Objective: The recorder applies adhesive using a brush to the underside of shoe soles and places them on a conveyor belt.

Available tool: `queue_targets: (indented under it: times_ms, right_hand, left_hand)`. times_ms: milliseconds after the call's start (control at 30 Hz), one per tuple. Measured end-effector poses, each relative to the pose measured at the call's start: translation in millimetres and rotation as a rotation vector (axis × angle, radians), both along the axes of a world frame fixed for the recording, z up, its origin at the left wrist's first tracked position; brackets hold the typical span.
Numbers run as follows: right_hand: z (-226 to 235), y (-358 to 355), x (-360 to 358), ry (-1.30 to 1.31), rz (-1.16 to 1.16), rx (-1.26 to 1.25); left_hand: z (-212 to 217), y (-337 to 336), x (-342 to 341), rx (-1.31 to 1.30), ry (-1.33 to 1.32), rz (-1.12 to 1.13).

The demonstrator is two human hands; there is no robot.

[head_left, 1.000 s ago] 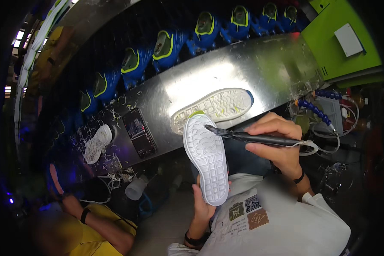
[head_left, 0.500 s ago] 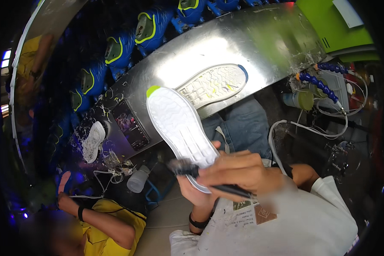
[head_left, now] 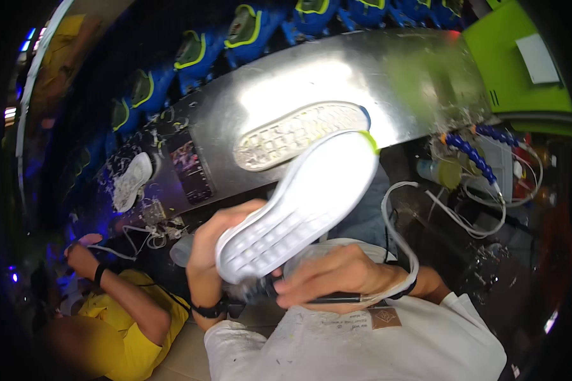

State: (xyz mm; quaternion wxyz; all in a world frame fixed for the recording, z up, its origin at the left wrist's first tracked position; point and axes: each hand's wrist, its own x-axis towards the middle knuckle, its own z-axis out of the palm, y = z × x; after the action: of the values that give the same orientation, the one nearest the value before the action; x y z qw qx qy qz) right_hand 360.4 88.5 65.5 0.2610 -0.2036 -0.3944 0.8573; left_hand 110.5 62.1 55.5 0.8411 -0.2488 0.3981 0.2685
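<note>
My left hand (head_left: 206, 251) grips a white shoe sole (head_left: 299, 203) by its near end, fingers along the left edge. The sole is tilted up to the right; a lime-green patch marks its far tip. My right hand (head_left: 337, 279) is closed round a black-handled brush (head_left: 337, 298) with a pale hose at its rear end. The brush's dark head is blurred by motion at the sole's lower edge; I cannot tell whether it touches. Just beyond the held sole, another off-white sole (head_left: 260, 149) with a blue tip lies on the metal table (head_left: 400, 70), partly covered by the held one.
A phone (head_left: 192, 166) and a smaller white sole (head_left: 132, 181) lie to the left among scraps. Blue shoes (head_left: 245, 35) line the far side. Blue jointed hoses (head_left: 470, 152) and a green bin (head_left: 508, 70) are at right. A person in yellow (head_left: 133, 324) sits at lower left.
The held sole has swung round, its green tip moving from upper left to the right. My left hand has shifted left and up, and the brush has moved from the sole's face to its lower edge.
</note>
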Motion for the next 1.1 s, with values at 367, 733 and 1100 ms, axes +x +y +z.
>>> queue_targets:
  times_ms: [367,733,1100]
  right_hand:
    - [-30,47,3,-0.45,-0.321,0.22]
    - [-33,29,-32,-0.323,-0.276,0.341]
    - [-24,14,10,-0.423,-0.304,-0.041]
  left_hand:
    - [7,-75,53,0.02,0.164,0.757]
    - [-4,-75,93,0.022,0.344,0.94]
    - [-20,-19,108,0.248,0.339,0.828]
